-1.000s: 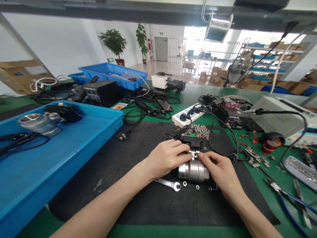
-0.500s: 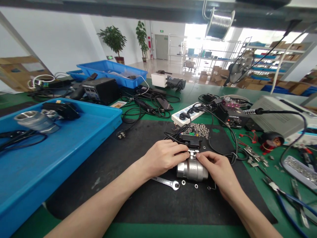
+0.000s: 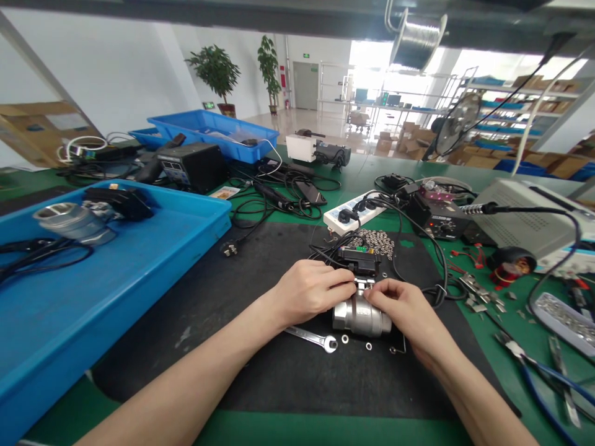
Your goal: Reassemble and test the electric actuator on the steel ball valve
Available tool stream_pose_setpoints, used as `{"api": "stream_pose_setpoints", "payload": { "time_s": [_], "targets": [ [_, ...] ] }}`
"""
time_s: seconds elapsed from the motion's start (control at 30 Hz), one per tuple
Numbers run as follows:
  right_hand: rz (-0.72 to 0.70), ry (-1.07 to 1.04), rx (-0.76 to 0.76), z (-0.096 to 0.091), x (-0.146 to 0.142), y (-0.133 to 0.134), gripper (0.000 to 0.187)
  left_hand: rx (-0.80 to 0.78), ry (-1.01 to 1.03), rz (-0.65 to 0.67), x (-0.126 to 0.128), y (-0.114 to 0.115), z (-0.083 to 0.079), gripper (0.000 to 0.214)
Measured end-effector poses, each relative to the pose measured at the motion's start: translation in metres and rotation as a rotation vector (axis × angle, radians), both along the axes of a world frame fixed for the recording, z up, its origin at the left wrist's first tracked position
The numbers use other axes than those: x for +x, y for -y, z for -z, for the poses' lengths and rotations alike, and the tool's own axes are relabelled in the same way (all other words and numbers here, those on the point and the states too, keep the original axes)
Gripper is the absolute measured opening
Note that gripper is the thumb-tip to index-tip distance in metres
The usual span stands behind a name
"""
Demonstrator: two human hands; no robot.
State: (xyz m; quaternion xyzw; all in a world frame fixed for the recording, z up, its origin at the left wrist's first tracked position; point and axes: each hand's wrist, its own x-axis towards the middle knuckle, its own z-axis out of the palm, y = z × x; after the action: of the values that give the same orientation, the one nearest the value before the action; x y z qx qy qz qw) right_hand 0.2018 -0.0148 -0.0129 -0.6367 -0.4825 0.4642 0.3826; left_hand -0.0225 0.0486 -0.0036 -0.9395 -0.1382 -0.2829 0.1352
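A metal ball valve (image 3: 361,317) lies on its side on the black mat, with a black actuator box (image 3: 359,260) right behind it. My left hand (image 3: 312,288) comes in from the left, its fingertips closed on the bracket (image 3: 363,285) at the top of the valve. From the right, my right hand (image 3: 400,303) pinches at the other side of that bracket; whatever is between thumb and forefinger is too small to make out. In front of the valve are an open-ended wrench (image 3: 316,339), a washer (image 3: 344,339), a small nut (image 3: 369,346) and a hex key (image 3: 398,351).
A large blue tray (image 3: 139,260) with valve parts stands at left. Behind the actuator are many small nuts (image 3: 379,243) and a white power strip (image 3: 353,212). Blue-handled pliers (image 3: 515,350), tweezers (image 3: 560,371) and a soldering station (image 3: 439,217) are at right.
My right hand's fingers have curled in a little closer around the bracket. The left hand stays at the bracket. The whole view has shifted slightly.
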Motion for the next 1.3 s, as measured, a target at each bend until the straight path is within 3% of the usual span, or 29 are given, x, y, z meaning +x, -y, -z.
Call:
{"api": "stream_pose_setpoints", "payload": {
  "time_s": [0.4, 0.83, 0.97, 1.07, 1.2, 1.3],
  "targets": [
    [0.029, 0.113, 0.024, -0.008, 0.0, 0.001, 0.02, -0.01, -0.087, 0.022, -0.001, 0.001, -0.006, 0.026],
    [0.083, 0.045, 0.046, -0.006, 0.005, 0.006, 0.024, 0.046, -0.049, 0.009, -0.001, 0.0, -0.001, 0.024],
    [0.092, -0.002, 0.052, -0.005, 0.006, 0.007, 0.028, -0.064, 0.018, 0.011, -0.003, -0.001, 0.004, 0.023],
    [0.111, -0.04, 0.058, -0.004, 0.005, 0.007, 0.031, -0.194, 0.098, -0.062, -0.011, -0.001, -0.001, 0.02],
    [0.132, -0.063, 0.061, -0.004, 0.002, 0.006, 0.036, -0.361, -0.08, -0.212, -0.023, -0.002, -0.01, 0.018],
    [0.146, -0.073, 0.062, -0.004, 0.0, 0.006, 0.038, -0.386, -0.182, -0.253, -0.025, -0.003, -0.007, 0.014]
  ]
}}
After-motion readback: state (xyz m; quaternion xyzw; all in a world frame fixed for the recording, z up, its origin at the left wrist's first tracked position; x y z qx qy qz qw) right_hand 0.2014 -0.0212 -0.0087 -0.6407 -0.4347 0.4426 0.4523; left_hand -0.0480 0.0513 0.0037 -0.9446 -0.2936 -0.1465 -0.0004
